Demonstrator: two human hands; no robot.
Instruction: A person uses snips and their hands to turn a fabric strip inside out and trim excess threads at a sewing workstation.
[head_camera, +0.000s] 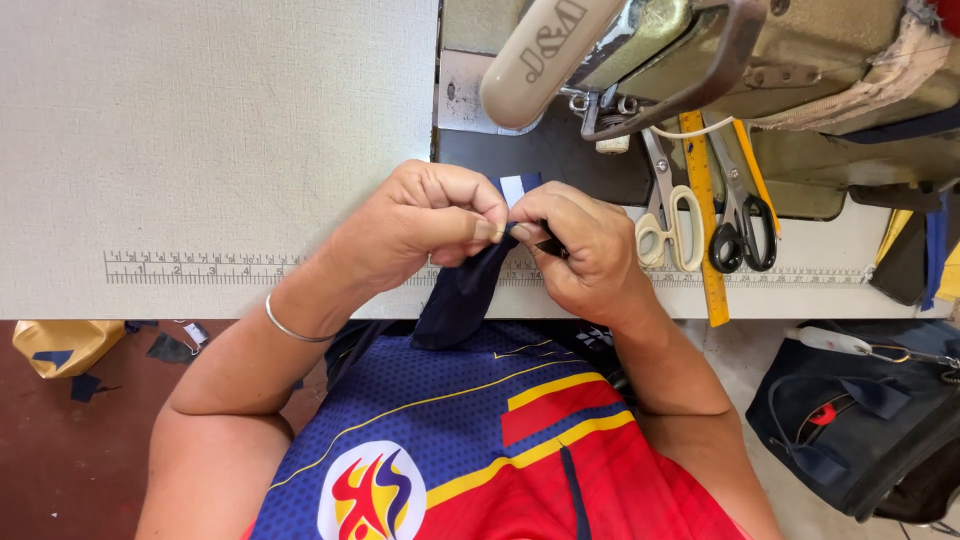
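Fabric work sits at the hand-prep stage: nothing lies under the sewing machine (620, 60) at 12 o'clock yet. Left hand (430, 220) and right hand (580, 245) have fingers pinched tight on the dark navy strip (465, 290), which droops limp off the table edge (200, 300) toward 6. 2 scissors (700, 220) lie at 3 o'clock.

Two pairs of scissors are lying on the table: one cream-handled (668, 228), one black-handled (742, 232). One yellow ruler (706, 225) is sitting between them. One sewing machine (700, 50) is standing at the far edge. Two hands are sharing one dark fabric strip (462, 295).
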